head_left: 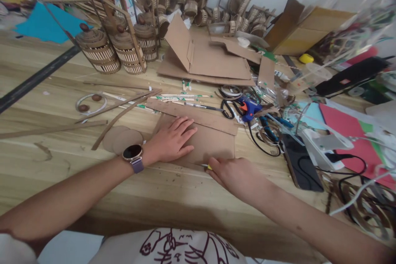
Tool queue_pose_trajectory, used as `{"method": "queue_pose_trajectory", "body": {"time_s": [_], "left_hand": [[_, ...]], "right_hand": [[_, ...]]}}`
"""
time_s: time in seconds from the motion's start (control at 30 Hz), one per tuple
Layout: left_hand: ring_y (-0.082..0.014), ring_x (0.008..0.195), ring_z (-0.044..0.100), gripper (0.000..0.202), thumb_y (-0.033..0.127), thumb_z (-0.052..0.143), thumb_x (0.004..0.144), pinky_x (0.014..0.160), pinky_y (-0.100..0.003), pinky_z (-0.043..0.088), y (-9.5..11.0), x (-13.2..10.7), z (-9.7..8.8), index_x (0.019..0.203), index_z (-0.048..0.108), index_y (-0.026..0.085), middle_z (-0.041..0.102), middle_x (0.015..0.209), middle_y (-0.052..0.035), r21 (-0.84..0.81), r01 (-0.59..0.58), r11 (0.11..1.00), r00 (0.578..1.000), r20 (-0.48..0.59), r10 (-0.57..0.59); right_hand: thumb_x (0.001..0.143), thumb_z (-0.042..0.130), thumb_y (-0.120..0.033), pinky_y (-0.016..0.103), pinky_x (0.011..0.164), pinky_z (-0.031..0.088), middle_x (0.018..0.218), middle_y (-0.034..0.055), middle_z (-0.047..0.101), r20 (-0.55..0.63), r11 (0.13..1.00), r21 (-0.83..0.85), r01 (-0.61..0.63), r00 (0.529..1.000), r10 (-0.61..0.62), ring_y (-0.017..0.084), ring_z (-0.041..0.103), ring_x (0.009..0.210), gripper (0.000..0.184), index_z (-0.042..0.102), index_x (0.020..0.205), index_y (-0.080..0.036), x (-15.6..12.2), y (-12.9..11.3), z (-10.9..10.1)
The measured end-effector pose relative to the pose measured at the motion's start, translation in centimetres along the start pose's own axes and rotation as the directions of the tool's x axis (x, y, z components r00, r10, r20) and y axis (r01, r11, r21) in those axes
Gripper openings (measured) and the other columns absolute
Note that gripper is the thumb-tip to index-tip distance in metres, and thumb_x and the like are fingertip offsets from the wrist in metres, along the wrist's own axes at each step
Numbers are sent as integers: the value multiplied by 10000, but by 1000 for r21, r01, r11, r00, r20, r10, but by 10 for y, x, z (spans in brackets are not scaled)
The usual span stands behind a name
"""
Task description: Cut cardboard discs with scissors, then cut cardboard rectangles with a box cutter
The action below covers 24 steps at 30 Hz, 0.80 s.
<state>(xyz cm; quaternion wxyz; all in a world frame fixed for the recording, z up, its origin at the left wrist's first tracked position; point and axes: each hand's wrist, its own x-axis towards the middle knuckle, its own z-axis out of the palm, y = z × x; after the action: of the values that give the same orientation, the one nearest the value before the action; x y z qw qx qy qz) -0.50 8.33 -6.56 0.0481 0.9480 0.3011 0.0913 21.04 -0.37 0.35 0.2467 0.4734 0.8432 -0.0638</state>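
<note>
My left hand [175, 140] lies flat with spread fingers on a piece of brown cardboard [216, 140]. At the cardboard's near edge, my right hand [230, 173] is closed around a small yellow utility knife [210, 167]. Its pale blade tip points left along the edge, and most of the handle is hidden in my fist. A narrow cardboard strip [198, 117] lies across the far part of the sheet. Two cardboard discs [122, 139] rest by my left wrist, partly overlapping.
Behind the sheet lie a pen [204, 107] and a blue glue gun [250, 109]. A phone [301, 163] and a white power strip [324, 144] are at the right. Lidded bamboo baskets [97, 51] and folded cardboard [216, 60] stand farther back. A ring [91, 104] encloses two brown beads.
</note>
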Motion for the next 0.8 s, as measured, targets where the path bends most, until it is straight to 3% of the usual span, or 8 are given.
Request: {"method": "queue_pose_trajectory", "body": {"time_s": [0.27, 0.4, 0.57, 0.8], "left_hand": [[-381, 1475, 333, 598, 476, 494, 1013, 1219, -546, 293, 1, 0, -1, 1450, 496, 67, 425, 1571, -230, 10, -2, 1000, 1000, -1, 2], [-386, 1470, 339, 593, 471, 492, 1015, 1215, -550, 298, 1, 0, -1, 1444, 501, 62, 425, 1570, -234, 14, -7, 1000, 1000, -4, 7], [-381, 1471, 340, 588, 469, 486, 1018, 1207, -557, 310, -1, -1, -1, 1455, 494, 75, 429, 1571, -230, 16, -18, 1000, 1000, -7, 18], [-377, 1480, 325, 607, 479, 499, 1010, 1220, -548, 286, -3, -1, 0, 1460, 492, 71, 426, 1572, -233, 6, -25, 1000, 1000, -4, 25]], "right_hand": [[1069, 480, -295, 291, 407, 233, 813, 48, 785, 8, 1000, -22, 15, 1000, -15, 260, 772, 684, 194, 631, 1021, -183, 2, -2, -3], [1002, 544, -124, 262, 419, 341, 815, 79, 782, 3, 998, -47, 39, 999, -39, 256, 771, 684, 101, 631, 1036, -163, 1, -6, -10], [897, 582, 13, 263, 437, 415, 775, 75, 774, 45, 993, -105, 52, 998, -48, 262, 773, 669, 217, 639, 1022, -155, -2, -9, -19], [973, 564, -87, 255, 404, 356, 731, 55, 767, -8, 992, -123, 30, 999, -31, 255, 767, 613, 156, 620, 1091, -172, -18, 8, 7]]}}
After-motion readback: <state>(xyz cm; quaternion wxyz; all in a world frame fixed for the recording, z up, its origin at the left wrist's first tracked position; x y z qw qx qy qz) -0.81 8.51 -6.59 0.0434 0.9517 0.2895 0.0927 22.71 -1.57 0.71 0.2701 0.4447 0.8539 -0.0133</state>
